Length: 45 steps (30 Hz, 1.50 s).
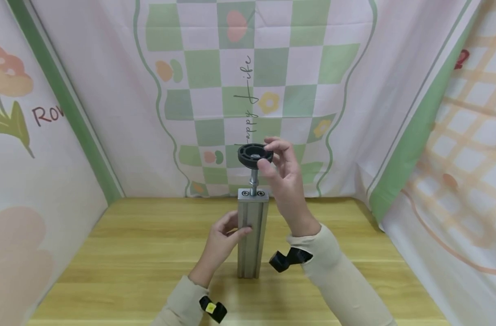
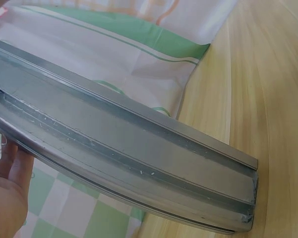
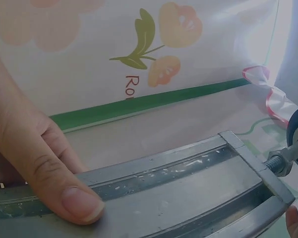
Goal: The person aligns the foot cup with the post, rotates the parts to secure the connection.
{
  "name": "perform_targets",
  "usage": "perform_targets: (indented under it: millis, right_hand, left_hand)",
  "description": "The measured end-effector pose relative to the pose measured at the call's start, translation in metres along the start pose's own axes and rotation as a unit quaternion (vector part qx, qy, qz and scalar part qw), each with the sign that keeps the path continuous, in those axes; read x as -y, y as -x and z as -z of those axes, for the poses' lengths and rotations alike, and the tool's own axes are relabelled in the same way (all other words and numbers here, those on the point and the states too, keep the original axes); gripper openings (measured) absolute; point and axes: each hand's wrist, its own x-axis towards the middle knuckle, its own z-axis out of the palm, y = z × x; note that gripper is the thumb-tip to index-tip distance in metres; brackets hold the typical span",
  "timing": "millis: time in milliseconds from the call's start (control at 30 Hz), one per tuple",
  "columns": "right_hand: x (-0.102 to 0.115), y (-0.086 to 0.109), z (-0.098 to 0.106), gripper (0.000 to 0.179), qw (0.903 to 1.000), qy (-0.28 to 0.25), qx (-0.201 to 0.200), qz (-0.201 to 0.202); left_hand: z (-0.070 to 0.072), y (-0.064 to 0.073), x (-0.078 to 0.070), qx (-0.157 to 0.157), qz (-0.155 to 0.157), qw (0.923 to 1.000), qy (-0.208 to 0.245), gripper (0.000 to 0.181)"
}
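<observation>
An aluminium profile (image 1: 249,240) stands upright on the wooden table, with an end plate (image 1: 253,194) screwed to its top. From the plate rises a threaded stud (image 1: 253,177) carrying a black round levelling foot (image 1: 244,158). My left hand (image 1: 221,237) grips the profile around its middle, thumb across the front face. At the foot's right rim, my right hand (image 1: 286,181) holds the edge between thumb and fingers. The left wrist view shows the profile's grooved side (image 2: 124,134) down to the table. A nut (image 3: 283,161) on the stud appears in the right wrist view.
The wooden table (image 1: 150,235) spreads out on both sides of the profile. Printed cloth curtains (image 1: 268,68) hang behind it and on the left and right. Black wrist camera mounts (image 1: 290,259) sit on both sleeves.
</observation>
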Motion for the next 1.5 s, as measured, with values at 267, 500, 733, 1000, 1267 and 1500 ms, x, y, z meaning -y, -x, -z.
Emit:
perform_targets:
  millis: [267, 500, 733, 1000, 1267, 1500]
  right_hand:
    - [-0.002, -0.013, 0.003, 0.046, 0.9925, -0.086, 0.086, -0.01]
    - [-0.009, -0.014, 0.004, 0.047, 0.9875, -0.126, 0.092, -0.026]
    - [-0.012, -0.011, 0.003, 0.032, 0.9851, -0.156, 0.064, -0.035]
    - [-0.013, -0.005, 0.003, 0.018, 0.9903, -0.135, 0.024, -0.022]
    - [-0.009, 0.001, 0.003, 0.015, 0.998, -0.064, 0.003, -0.004]
    - [-0.005, 0.0, -0.001, 0.046, 0.9973, 0.024, -0.003, 0.07]
  left_hand:
    - [0.0, 0.0, -0.001, 0.0, 0.003, 1.0, -0.001, 0.037]
    - [0.0, 0.0, 0.0, -0.003, 0.005, 1.0, -0.002, 0.037]
    - [0.0, 0.0, 0.001, -0.003, 0.001, 1.0, -0.005, 0.038]
    - [0.0, 0.001, 0.001, -0.004, -0.001, 1.0, -0.007, 0.037]
    - [0.001, 0.001, 0.002, -0.004, 0.002, 1.0, -0.003, 0.037]
    - [0.001, 0.001, 0.003, -0.003, -0.007, 1.0, -0.002, 0.037]
